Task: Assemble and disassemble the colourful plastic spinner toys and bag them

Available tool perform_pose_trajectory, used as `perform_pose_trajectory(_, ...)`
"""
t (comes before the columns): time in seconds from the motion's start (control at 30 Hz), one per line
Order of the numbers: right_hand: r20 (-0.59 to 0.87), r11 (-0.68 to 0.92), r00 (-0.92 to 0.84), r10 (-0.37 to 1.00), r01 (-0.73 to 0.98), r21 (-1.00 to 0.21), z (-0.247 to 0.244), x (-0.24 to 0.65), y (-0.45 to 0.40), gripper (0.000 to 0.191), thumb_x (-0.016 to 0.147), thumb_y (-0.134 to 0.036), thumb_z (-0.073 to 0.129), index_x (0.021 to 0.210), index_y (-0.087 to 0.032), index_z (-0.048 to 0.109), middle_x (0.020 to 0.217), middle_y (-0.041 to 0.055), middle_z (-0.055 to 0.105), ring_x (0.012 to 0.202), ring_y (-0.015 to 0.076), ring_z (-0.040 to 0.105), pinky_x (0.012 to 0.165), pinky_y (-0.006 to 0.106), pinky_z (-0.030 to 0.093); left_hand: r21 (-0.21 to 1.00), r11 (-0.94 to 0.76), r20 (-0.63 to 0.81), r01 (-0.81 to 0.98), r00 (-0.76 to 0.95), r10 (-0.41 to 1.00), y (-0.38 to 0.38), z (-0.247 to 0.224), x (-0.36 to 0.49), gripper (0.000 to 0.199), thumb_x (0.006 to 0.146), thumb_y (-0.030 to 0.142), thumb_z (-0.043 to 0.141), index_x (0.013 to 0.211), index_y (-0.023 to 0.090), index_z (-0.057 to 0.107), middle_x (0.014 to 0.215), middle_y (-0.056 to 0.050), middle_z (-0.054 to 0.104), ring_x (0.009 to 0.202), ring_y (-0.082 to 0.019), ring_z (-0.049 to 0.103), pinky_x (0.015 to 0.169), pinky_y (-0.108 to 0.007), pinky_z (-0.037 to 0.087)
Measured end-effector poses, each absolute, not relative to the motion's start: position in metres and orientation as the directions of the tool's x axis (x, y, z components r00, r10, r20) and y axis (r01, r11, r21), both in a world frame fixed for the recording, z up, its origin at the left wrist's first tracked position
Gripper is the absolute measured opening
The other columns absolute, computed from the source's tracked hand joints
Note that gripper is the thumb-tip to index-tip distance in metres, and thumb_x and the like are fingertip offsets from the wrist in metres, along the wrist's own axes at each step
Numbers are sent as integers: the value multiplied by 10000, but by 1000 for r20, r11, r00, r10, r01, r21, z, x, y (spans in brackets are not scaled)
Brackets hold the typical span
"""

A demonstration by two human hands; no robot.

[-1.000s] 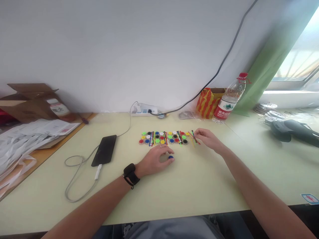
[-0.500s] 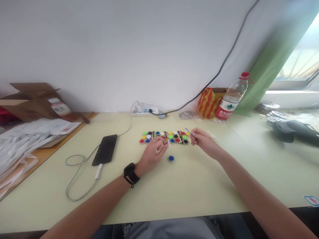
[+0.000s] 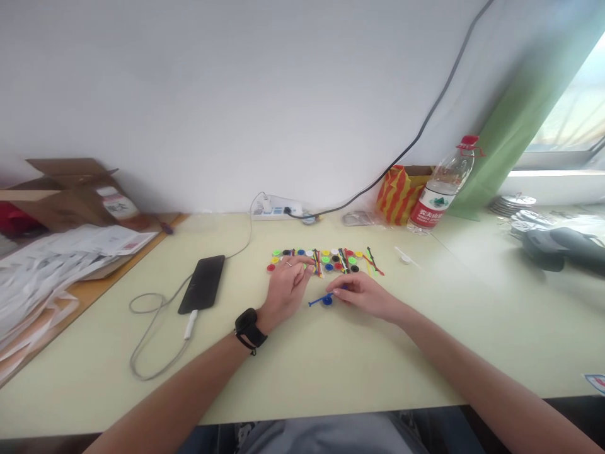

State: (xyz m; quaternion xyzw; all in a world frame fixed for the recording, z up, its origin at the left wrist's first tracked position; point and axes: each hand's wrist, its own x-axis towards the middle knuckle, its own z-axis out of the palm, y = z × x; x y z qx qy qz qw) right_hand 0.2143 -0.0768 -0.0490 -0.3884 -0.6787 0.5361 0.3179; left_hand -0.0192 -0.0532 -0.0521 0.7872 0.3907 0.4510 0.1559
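Observation:
In my right hand (image 3: 362, 294) a thin blue plastic stick (image 3: 316, 302) is pinched between thumb and fingers. The stick slants across a round blue disc (image 3: 327, 301) lying on the table; whether they touch, I cannot tell. My left hand (image 3: 288, 282), with a black watch (image 3: 250, 328) on the wrist, rests beside the rows of small coloured discs (image 3: 326, 260). Its fingers are loosely stretched over the discs' left part, with nothing visible in them. Bundles of coloured sticks (image 3: 317, 263) lie across the discs, and a few more sticks (image 3: 373, 261) lie at the right end.
A black phone (image 3: 203, 284) with a looped white cable lies left. Behind are a power strip (image 3: 276, 210), a striped bag (image 3: 393, 197) and a water bottle (image 3: 432, 198). A white disc (image 3: 405, 259) lies right, a dark handheld device (image 3: 562, 247) farther right, white packets (image 3: 113, 243) far left.
My right hand has moved left and toward me, bringing the blue stick over the blue disc. My left hand's fingers have straightened somewhat. The sticks at the right end are now uncovered.

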Motion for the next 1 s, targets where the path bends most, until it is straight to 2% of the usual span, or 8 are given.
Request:
perform_pose_trajectory(0.17, -43, 46, -447, 893, 187, -981, -55, 210, -78, 254, 871, -391, 736, 1020, -189, 698, 801, 19, 670, 623, 123, 590, 571, 256, 484, 668, -524, 523, 529, 168, 836, -51, -55, -19, 384, 1025, 342, 544, 704, 221, 371, 703, 10, 628, 743, -179, 618, 704, -322, 467)
perform_pose_trajectory(0.27, -95, 1, -424, 901, 220, -975, -56, 208, -78, 212, 866, -349, 730, 993, -193, 663, 734, -2, 650, 576, 116, 578, 488, 223, 432, 777, -424, 458, 464, 44, 888, -49, -55, -20, 112, 1015, 330, 538, 985, 231, 581, 650, 51, 586, 557, -144, 558, 584, -287, 439)
perform_pose_trajectory(0.33, -121, -24, -415, 902, 233, -972, -56, 207, -78, 192, 869, -333, 721, 981, -200, 641, 724, -7, 657, 545, 109, 564, 446, 208, 391, 784, -417, 478, 460, -20, 878, -49, -54, -22, 218, 1001, 275, 513, 1175, 232, 636, 689, 32, 618, 597, -157, 577, 598, -290, 448)
perform_pose_trajectory(0.43, -142, -48, -405, 903, 233, -971, -55, 208, -77, 182, 865, -328, 723, 948, -204, 620, 706, -13, 653, 527, 106, 553, 425, 204, 372, 744, -432, 512, 509, -20, 859, -49, -53, -26, 363, 943, 161, 454, 1147, 241, 743, 691, -3, 644, 772, -204, 614, 694, -317, 474)
perform_pose_trajectory(0.53, -162, -64, -417, 894, 238, -969, -53, 209, -76, 200, 851, -349, 746, 884, -194, 623, 671, -22, 614, 525, 105, 545, 422, 208, 372, 721, -445, 512, 531, 23, 858, -49, -52, -29, 443, 869, 90, 420, 984, 263, 812, 642, -10, 646, 876, -229, 602, 783, -353, 477)
perform_pose_trajectory(0.67, -160, -73, -410, 898, 220, -973, -49, 209, -77, 236, 837, -367, 768, 926, -196, 632, 699, -32, 592, 539, 100, 545, 432, 209, 385, 691, -506, 547, 516, 84, 833, -52, -49, -29, 447, 835, 54, 416, 803, 273, 805, 644, 25, 695, 790, -199, 614, 944, -415, 447)
perform_pose_trajectory(0.87, -154, -71, -398, 904, 214, -974, -53, 210, -76, 241, 834, -349, 761, 966, -203, 621, 708, -35, 577, 561, 110, 557, 442, 210, 405, 560, -666, 513, 492, 425, 746, -62, -43, -22, 297, 917, 163, 557, 1091, 269, 773, 864, -1, 771, 947, -227, 643, 947, -413, 468)
perform_pose_trajectory(1.0, -124, -51, -398, 909, 188, -981, -57, 210, -73, 259, 817, -333, 767, 973, -208, 603, 761, -32, 565, 570, 99, 527, 425, 199, 383, 485, -754, 415, 443, 643, 644, -66, -44, -17, 161, 942, 264, 646, 1011, 288, 789, 931, -24, 763, 943, -223, 645, 854, -368, 499)
